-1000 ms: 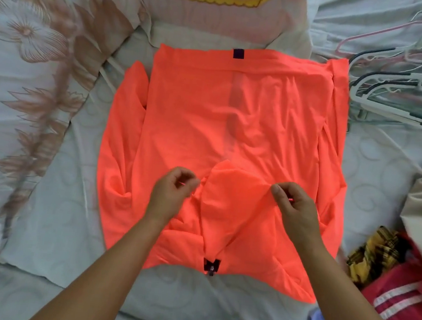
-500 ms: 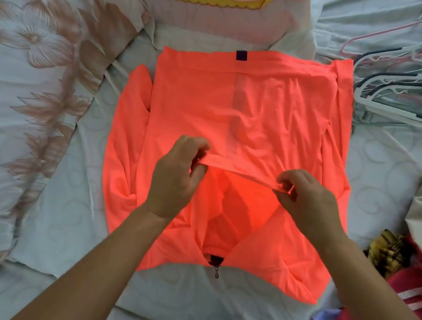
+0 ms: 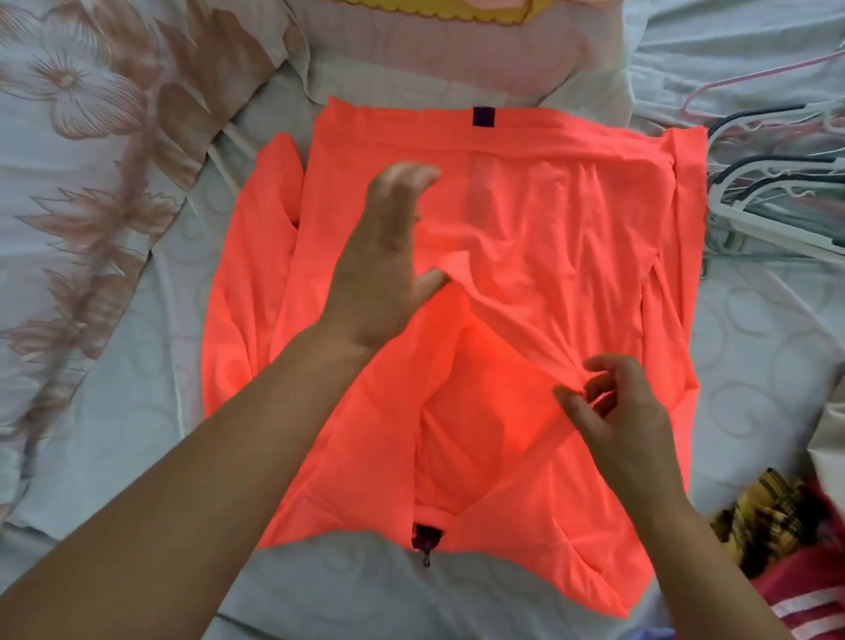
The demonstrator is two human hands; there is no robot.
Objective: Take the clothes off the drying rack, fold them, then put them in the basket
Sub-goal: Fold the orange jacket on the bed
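Orange garment (image 3: 564,215) laid out flat.
Left hand (image 3: 382,264) held open above it; a fold is pinched by right hand (image 3: 618,411).

Nothing legible anywhere in the frame; the dark tab (image 3: 483,117) at the upper-centre edge of the orange garment (image 3: 549,218) carries no print that can be read.

Bed (image 3: 769,343): pale sheet with a swirl pattern, filling my view.
Centre: orange garment (image 3: 549,218) spread on it.
Left of frame: floral quilt (image 3: 67,131).
Top centre: pink stack (image 3: 436,47).
Upper right: heap of hangers (image 3: 809,192).
Lower right: my loose clothes pile (image 3: 822,590).
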